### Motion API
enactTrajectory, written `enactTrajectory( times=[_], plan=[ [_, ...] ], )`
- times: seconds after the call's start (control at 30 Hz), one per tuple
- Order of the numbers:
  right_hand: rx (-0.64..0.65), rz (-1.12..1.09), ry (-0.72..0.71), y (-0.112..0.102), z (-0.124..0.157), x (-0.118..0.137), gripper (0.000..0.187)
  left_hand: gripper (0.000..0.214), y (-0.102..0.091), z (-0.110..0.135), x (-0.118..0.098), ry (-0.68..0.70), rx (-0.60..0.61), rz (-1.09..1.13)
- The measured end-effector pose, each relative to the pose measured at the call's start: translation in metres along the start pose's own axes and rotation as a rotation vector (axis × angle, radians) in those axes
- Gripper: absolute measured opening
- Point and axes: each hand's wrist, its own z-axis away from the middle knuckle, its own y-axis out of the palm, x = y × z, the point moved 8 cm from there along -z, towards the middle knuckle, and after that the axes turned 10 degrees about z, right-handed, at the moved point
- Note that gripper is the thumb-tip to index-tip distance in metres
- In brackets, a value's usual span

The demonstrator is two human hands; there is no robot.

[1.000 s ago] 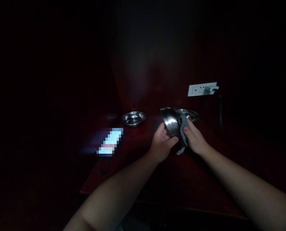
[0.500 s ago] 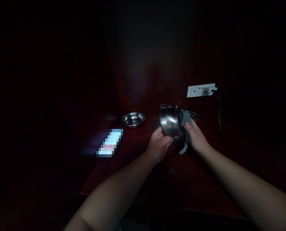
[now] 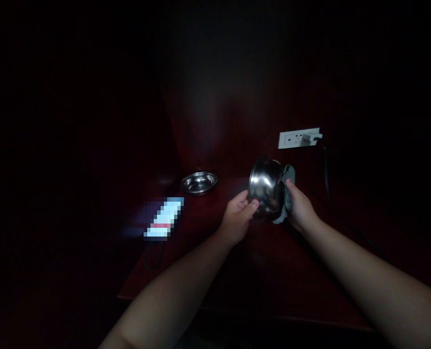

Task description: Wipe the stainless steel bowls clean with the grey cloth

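Observation:
A shiny metal bowl (image 3: pixel 266 186) is held up on its side above the dark red table, its rim toward the left and its base toward the right. My left hand (image 3: pixel 238 216) grips the rim, thumb on the outer wall and fingers behind or inside. In my right hand (image 3: pixel 300 207) is a grey-green patterned cloth (image 3: pixel 288 194), pressed against the bowl's base. The thumb lies over the cloth; the other fingers are mostly hidden behind it.
A shallow metal dish (image 3: pixel 199 183) sits on the table (image 3: pixel 237 271) at the back left. Nearer lies a glowing, pixelated phone (image 3: pixel 164 219) with a dark cord (image 3: pixel 160 257). A white wall socket (image 3: pixel 298 138) holds a plug, and its cable (image 3: pixel 326 169) hangs down behind my right hand.
The bowl has shifted slightly right and turned so its wall faces me more. The cloth has bunched up against the base. A metal rim behind my right hand is now out of sight.

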Motion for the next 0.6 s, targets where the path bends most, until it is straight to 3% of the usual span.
enactTrajectory(
  times=[0.3,0.43,0.6],
  plan=[
    [-0.085,0.036,-0.049,-0.011,-0.005,-0.001,0.044,0.028,-0.018,-0.003,-0.014,0.164,-0.112,-0.166],
    [-0.111,0.159,-0.112,-0.016,-0.003,0.006,0.052,0.029,-0.026,-0.003,-0.016,0.199,-0.183,-0.225],
    [-0.120,0.372,-0.255,-0.017,0.002,0.025,0.054,0.031,-0.026,-0.002,-0.012,0.186,-0.187,-0.200]
  ],
)
